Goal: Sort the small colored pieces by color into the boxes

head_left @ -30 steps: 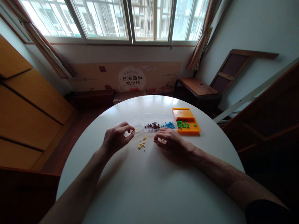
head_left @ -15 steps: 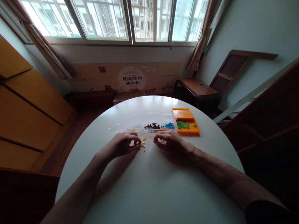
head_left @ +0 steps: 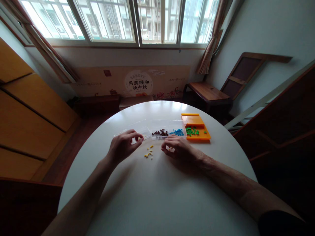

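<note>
My left hand (head_left: 125,144) is raised at the left compartment of a clear plastic box (head_left: 158,138), its thumb and forefinger pinched. Anything between those fingertips is too small to make out. A few small yellow and pale pieces (head_left: 148,154) lie loose on the table between my hands. My right hand (head_left: 178,147) rests on the tabletop just in front of the box, fingers curled toward the thumb; what they hold, if anything, is hidden. Small orange bits show by its fingers. Dark brown pieces (head_left: 160,132) and blue pieces (head_left: 177,132) fill two neighbouring compartments.
An orange tray (head_left: 199,138) with small green pieces (head_left: 192,131) stands right of the box. The round white table (head_left: 157,196) carries all of this. Beyond it are a wooden chair (head_left: 209,91), a printed cardboard panel (head_left: 98,77) and windows.
My left hand has moved up and left, from the loose yellow pieces to the clear box's left compartment, uncovering more of those pieces. My right hand has stayed almost still.
</note>
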`<act>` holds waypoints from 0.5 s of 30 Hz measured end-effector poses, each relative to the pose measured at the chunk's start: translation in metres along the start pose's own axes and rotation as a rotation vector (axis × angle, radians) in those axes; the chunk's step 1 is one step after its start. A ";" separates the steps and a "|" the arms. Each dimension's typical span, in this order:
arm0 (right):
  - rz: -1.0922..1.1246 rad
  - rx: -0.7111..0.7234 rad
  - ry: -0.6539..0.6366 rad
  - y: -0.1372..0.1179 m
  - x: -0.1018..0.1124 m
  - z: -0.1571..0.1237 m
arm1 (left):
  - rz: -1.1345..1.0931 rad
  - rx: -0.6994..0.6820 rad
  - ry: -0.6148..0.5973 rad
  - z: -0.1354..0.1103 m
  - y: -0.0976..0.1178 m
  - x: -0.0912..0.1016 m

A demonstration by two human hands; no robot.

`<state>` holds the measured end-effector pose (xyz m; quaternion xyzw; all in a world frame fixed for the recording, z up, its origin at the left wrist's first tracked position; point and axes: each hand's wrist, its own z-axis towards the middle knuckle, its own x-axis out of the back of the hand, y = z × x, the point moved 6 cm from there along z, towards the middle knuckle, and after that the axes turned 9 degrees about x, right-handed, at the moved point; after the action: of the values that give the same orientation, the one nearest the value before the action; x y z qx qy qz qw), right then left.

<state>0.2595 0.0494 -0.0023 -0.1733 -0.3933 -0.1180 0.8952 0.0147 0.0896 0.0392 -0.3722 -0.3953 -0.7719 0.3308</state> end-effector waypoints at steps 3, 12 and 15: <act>0.005 0.009 0.000 0.000 -0.001 -0.001 | 0.067 0.116 0.122 0.001 -0.005 0.009; 0.010 -0.005 -0.014 0.002 -0.002 -0.001 | -0.010 -0.055 -0.012 -0.003 0.007 -0.005; 0.012 0.000 -0.003 0.000 0.000 0.000 | -0.079 -0.195 -0.149 -0.009 0.016 -0.018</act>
<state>0.2592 0.0498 -0.0021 -0.1756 -0.3938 -0.1124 0.8952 0.0336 0.0783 0.0265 -0.4429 -0.3560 -0.7895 0.2318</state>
